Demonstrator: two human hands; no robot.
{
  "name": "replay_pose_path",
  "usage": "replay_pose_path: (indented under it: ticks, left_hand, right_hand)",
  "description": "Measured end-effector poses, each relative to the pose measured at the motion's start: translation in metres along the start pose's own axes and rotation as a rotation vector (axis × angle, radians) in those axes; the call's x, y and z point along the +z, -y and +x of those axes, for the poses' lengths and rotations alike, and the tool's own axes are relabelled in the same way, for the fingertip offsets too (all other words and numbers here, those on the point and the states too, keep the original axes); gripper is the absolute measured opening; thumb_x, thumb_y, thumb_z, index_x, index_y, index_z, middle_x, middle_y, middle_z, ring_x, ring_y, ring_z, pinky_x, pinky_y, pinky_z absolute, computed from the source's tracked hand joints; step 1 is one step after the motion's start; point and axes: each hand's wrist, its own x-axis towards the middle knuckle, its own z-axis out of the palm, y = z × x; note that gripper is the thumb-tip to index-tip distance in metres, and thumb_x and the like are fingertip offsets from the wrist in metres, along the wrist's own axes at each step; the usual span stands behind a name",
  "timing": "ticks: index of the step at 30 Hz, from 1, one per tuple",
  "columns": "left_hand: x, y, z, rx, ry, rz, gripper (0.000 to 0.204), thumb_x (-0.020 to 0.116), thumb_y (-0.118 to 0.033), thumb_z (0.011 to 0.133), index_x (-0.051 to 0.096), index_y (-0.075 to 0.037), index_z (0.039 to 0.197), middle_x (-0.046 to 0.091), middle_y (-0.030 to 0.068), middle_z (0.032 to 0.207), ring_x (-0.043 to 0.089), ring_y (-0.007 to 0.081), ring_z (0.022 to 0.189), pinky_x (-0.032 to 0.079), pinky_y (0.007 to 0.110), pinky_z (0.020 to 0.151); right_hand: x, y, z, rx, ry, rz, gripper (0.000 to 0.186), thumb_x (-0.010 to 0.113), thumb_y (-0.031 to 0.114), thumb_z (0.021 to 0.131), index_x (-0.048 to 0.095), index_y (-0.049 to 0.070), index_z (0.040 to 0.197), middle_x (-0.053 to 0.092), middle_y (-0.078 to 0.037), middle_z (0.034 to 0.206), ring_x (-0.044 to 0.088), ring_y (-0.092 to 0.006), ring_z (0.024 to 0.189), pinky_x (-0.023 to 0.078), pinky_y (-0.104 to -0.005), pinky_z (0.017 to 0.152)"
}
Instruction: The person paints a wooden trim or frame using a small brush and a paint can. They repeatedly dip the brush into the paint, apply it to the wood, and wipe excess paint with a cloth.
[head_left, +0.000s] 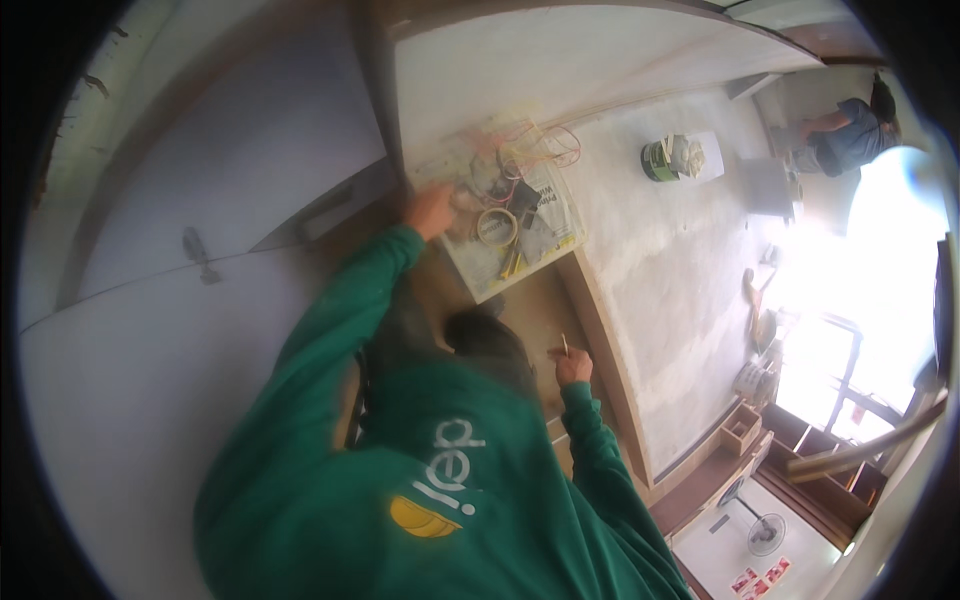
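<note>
My left hand (432,210) reaches over the near left side of a pale, shallow tray (455,265) full of clutter. Its fingers are blurred among the items, so what they touch cannot be made out. Close by lies a cream roll of tape (497,228). Thin red and yellow wires (545,148) loop over the tray's far end, and a small dark object (524,197) rests on printed paper. A yellow-handled tool (513,264) sits by the front edge. Lower right, my right hand (573,366) is closed around a thin white stick (565,345), held upright.
A brown wooden ledge (610,370) runs beside my right hand. On the pale surface beyond stands a dark green bucket (660,161) with crumpled material on top. Another person (850,135) is at the far right. White panels (130,420) fill the left. A fan (766,533) stands lower right.
</note>
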Motion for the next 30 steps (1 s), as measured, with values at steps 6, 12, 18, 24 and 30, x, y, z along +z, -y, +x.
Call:
replay_pose_path:
  ticks: [6,12,18,24,30]
  left_hand:
    - [0.046,-0.017,0.035,-0.053,0.265,0.092,0.066,0.075,-0.026,0.084,0.051,-0.006,0.143,0.045,0.0189,0.15,0.058,0.0386,0.122,0.055,0.049,0.095]
    - [0.001,-0.017,-0.024,-0.049,-0.013,-0.152,0.041,0.077,-0.037,0.078,0.075,-0.004,0.102,0.067,0.021,0.115,0.066,0.0381,0.101,0.055,0.048,0.085]
    - [-0.015,0.006,-0.039,-0.339,0.164,-0.051,0.031,0.075,-0.033,0.076,0.076,-0.004,0.086,0.07,0.0199,0.097,0.067,0.0366,0.087,0.053,0.046,0.074]
    - [0.075,0.045,0.004,-0.17,-0.034,0.177,0.036,0.08,-0.027,0.079,0.068,0.0,0.1,0.072,0.0165,0.089,0.069,0.0346,0.076,0.056,0.044,0.065]
    - [0.048,-0.004,0.03,-0.434,0.11,0.154,0.064,0.089,-0.031,0.069,0.061,-0.001,0.118,0.073,0.0186,0.1,0.072,0.0332,0.093,0.058,0.044,0.079]
  right_hand:
    - [0.007,-0.038,0.016,-0.128,-0.032,-0.185,0.023,0.058,0.018,0.082,0.08,0.015,0.088,0.072,-0.022,0.098,0.069,-0.0396,0.093,0.054,-0.0461,0.086]
    - [0.015,-0.02,0.064,-0.055,-0.045,-0.301,0.025,0.062,0.02,0.078,0.075,0.002,0.087,0.07,-0.027,0.09,0.068,-0.0447,0.092,0.053,-0.051,0.084]
    - [0.025,-0.049,0.082,-0.071,0.029,-0.414,0.025,0.061,0.017,0.075,0.074,-0.001,0.087,0.07,-0.027,0.089,0.069,-0.0446,0.091,0.055,-0.0512,0.083]
    - [0.023,-0.062,0.072,-0.016,0.177,-0.536,0.027,0.063,0.02,0.08,0.076,0.001,0.096,0.07,-0.028,0.092,0.069,-0.0445,0.093,0.054,-0.0508,0.088]
    - [0.011,-0.054,0.049,0.019,0.117,-0.336,0.03,0.063,0.024,0.082,0.075,0.001,0.097,0.069,-0.028,0.091,0.068,-0.0458,0.092,0.054,-0.0519,0.084]
